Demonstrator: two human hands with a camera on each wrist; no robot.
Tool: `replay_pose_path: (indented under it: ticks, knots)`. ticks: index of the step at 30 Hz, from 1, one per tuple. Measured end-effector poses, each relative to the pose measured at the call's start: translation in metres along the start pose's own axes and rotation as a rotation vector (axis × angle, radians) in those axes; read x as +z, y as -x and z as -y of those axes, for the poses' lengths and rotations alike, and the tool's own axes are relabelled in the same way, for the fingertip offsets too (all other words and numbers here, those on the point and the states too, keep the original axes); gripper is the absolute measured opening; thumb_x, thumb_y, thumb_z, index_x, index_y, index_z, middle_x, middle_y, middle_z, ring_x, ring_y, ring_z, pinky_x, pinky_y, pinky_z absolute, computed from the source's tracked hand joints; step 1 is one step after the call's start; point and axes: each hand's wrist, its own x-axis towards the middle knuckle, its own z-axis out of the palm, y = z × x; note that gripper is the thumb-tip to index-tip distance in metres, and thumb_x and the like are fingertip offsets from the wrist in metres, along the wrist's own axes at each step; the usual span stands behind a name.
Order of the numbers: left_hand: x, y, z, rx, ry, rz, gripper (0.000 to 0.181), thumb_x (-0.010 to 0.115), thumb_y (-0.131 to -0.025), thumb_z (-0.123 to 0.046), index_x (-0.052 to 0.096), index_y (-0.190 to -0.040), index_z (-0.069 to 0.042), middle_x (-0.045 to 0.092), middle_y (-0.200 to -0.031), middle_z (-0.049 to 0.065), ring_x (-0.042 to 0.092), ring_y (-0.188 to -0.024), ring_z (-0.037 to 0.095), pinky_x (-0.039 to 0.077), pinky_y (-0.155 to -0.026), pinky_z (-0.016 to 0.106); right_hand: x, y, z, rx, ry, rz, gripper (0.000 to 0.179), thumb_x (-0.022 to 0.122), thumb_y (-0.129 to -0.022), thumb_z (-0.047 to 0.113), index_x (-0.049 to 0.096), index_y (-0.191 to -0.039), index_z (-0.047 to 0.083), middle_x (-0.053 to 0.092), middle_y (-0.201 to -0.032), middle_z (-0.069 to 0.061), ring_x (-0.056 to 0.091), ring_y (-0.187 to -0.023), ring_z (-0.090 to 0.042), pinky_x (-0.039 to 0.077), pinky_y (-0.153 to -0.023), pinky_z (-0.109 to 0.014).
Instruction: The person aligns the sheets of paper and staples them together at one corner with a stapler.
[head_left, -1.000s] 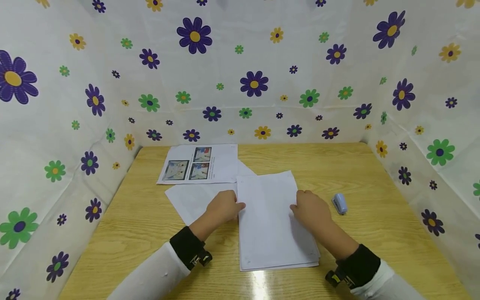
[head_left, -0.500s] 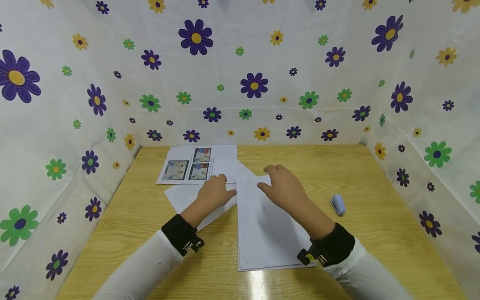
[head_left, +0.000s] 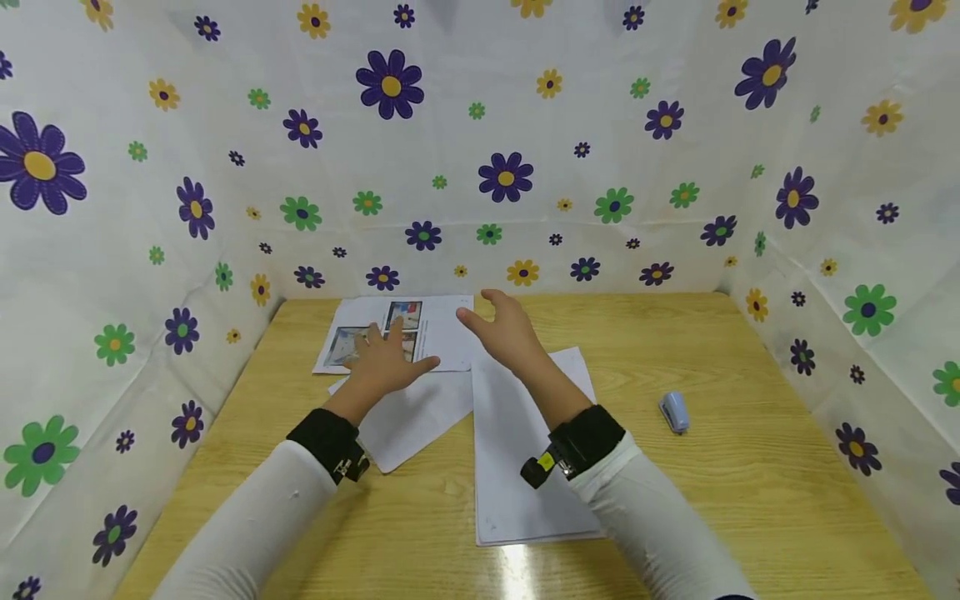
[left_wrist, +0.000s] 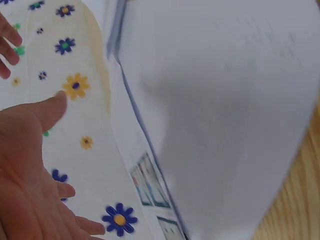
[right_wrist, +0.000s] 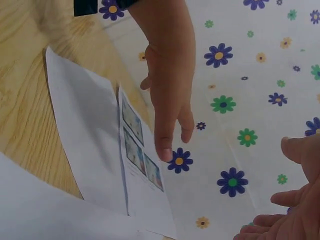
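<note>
My left hand point(head_left: 381, 362), fingers spread, is over the near edge of a printed sheet point(head_left: 447, 333) with several pictures, at the back left of the table. Under that sheet's near edge lies a blank white sheet point(head_left: 420, 421), set at an angle. My right hand point(head_left: 506, 329) reaches to the printed sheet's right edge, thumb and fingers apart, holding nothing. Below the right forearm is a neat stack of white paper point(head_left: 510, 492), partly hidden by the arm. In the right wrist view the left hand point(right_wrist: 170, 95) hangs above the printed sheet point(right_wrist: 145, 175).
A small light-blue stapler point(head_left: 674, 412) stands on the wooden table point(head_left: 750, 500) to the right of the stack. A white flower-print cloth point(head_left: 600, 108) encloses the back and both sides of the table.
Both hands have let go of the stack's sides and moved away and to the left, toward the printed sheet. Their fingers have spread. The stack and stapler stay in place.
</note>
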Motion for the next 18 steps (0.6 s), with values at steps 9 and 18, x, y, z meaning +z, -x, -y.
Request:
replay_pose_path:
  ticks: [9,18]
  knots:
    - [-0.011,-0.027,0.055,-0.194,0.075,0.021,0.118,0.051,-0.088,-0.079,0.005,-0.162,0.000,-0.004,-0.157,0.049,-0.001,-0.142,0.072,0.014,-0.100,0.090,0.052,-0.028,-0.015,0.271,-0.334,0.058,0.075,0.043,-0.105,0.058,0.033,-0.159,0.006,0.032,-0.165,-0.017,0.028,-0.152,-0.038,0.029,-0.120,-0.057]
    - [-0.014,-0.056,0.114,-0.384,0.201,0.046,0.118,0.047,-0.090,-0.078,0.001,-0.161,0.004,0.013,-0.153,0.049,0.018,-0.140,0.066,0.025,-0.108,0.080,0.078,-0.044,-0.022,0.477,-0.420,0.026,0.076,0.043,-0.106,0.055,0.029,-0.160,0.002,0.031,-0.165,-0.018,0.031,-0.151,-0.038,0.032,-0.119,-0.058]
